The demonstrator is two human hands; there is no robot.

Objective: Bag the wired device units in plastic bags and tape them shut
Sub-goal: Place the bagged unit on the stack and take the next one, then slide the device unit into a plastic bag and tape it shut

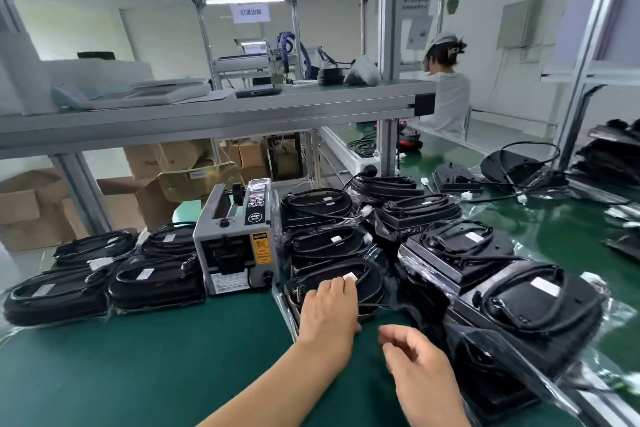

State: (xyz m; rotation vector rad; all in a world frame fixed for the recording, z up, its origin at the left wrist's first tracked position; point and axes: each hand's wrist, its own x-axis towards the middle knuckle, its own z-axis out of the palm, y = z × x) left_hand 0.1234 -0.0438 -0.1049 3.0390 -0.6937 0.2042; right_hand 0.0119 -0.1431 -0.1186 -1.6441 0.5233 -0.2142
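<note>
Left hand (329,310) lies flat on bagged unit (370,284) on green table (138,374), fingers straight and together, right of tape dispenser (239,246). Right hand (419,371) hovers near, fingers loosely curled; can't tell if pinching anything.

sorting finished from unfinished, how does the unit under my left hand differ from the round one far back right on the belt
The near unit is bagged in plastic, cable coiled on top; on the far unit the cable loops off and trails across the belt. The left hand rests on the near unit, not the far unit. Both are black.
</note>
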